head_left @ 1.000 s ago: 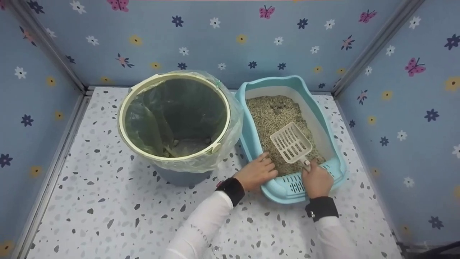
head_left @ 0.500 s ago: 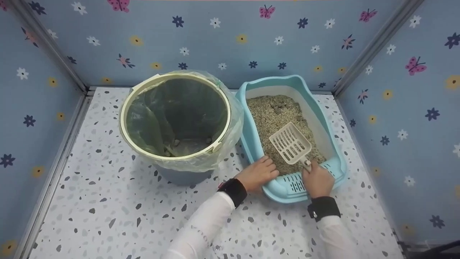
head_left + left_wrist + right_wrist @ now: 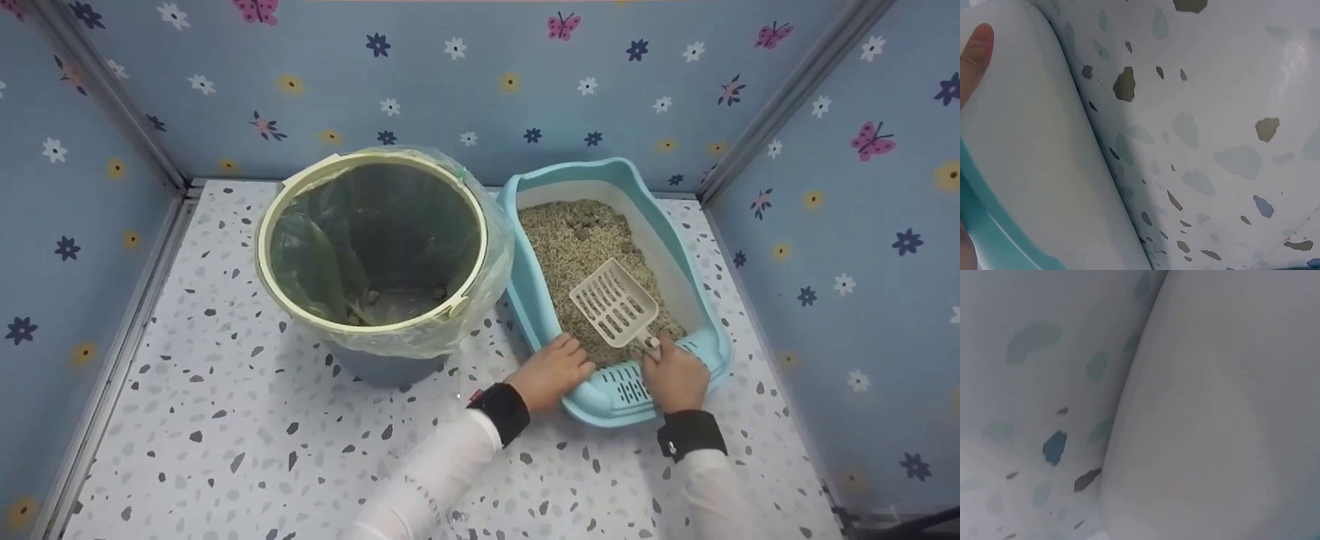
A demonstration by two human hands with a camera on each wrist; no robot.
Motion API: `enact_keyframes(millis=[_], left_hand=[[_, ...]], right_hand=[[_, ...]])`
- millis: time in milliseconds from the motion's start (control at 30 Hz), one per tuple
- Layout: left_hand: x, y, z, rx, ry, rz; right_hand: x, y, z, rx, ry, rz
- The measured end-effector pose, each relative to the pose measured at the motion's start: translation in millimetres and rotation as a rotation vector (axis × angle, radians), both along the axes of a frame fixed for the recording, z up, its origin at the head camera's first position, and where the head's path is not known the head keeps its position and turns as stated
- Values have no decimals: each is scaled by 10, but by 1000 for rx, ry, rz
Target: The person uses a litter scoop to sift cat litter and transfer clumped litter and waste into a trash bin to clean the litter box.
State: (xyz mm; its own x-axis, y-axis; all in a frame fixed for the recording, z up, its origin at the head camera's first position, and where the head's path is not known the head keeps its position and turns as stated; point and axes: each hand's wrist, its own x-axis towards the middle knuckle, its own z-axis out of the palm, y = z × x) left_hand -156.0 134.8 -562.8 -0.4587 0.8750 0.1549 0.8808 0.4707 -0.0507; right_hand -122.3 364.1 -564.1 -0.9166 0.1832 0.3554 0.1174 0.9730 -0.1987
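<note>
Flowered blue walls (image 3: pixel 480 112) enclose a speckled floor (image 3: pixel 247 450).

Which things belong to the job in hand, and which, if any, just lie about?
Job:
scoop, held in the right hand
litter tray, gripped by the left hand
litter
lined bin beside the tray, probably

Background, apparently:
flowered walls
speckled floor
dark item at lower-right, unclear

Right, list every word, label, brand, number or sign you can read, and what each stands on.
None readable.
Red tag on the black band by the left hand: too small to tell whether it bears lettering.
Scoop, blue tray, bin: no lettering visible.
</note>
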Motion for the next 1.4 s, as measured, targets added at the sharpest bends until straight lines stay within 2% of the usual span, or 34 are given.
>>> enact_keyframes(millis=[133, 433, 733, 867, 1000, 1133, 1233, 1300, 1400], left_hand=[[82, 74, -1, -31, 8, 26], [288, 279, -39, -54, 75, 109], [498, 558, -10, -166, 135, 231], [564, 673, 17, -233, 151, 280], [609, 768, 47, -264, 151, 314], [625, 779, 44, -249, 167, 311], [611, 729, 25, -217, 164, 276], [585, 683, 22, -184, 140, 244], [502, 592, 44, -102, 70, 173]], right_hand=[[-6, 80, 5, 14, 24, 51], [-54, 290, -6, 27, 31, 142], [-135, 530, -6, 65, 49, 259], [-168, 621, 5, 78, 49, 307], [-219, 714, -9, 91, 94, 354], [-245, 762, -33, 103, 125, 392], [-245, 759, -46, 100, 122, 394], [-238, 742, -47, 92, 114, 379], [-224, 697, -36, 85, 101, 339]])
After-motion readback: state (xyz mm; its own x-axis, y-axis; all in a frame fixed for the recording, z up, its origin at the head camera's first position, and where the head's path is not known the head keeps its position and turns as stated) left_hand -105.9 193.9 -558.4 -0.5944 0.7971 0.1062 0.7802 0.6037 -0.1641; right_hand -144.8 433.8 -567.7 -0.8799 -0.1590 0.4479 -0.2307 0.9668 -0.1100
